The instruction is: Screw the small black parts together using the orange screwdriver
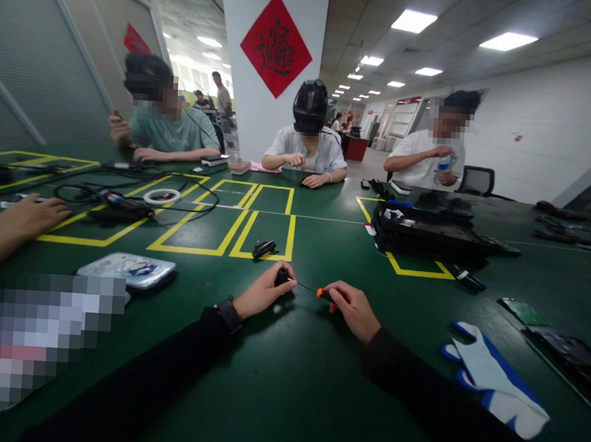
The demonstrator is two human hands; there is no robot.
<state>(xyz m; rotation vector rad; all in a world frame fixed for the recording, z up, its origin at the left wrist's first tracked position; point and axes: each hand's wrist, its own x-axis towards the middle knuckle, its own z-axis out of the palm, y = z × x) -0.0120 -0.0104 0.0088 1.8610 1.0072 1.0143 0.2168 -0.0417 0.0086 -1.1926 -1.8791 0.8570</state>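
Note:
In the head view my right hand (pixel 353 309) is closed round the handle of a screwdriver (pixel 325 294), black with an orange collar. Its thin metal shaft points left toward my left hand (pixel 265 291). Between the thumb and fingers of that hand is a small round black part (pixel 283 276), whose exact kind I cannot make out. The shaft's tip is at or very near this part; whether it touches is too small to tell. Just beyond my left hand, another small black device (pixel 265 249) lies on the table.
Yellow tape rectangles (pixel 260 255) mark the green table (pixel 285 394). A phone (pixel 135 270) lies left; a white-and-blue glove (pixel 496 377) and circuit board (pixel 525 311) lie right. A black tray (pixel 424 239) stands beyond. A neighbour's hand (pixel 30 215) rests among cables (pixel 111 200). Several people sit around.

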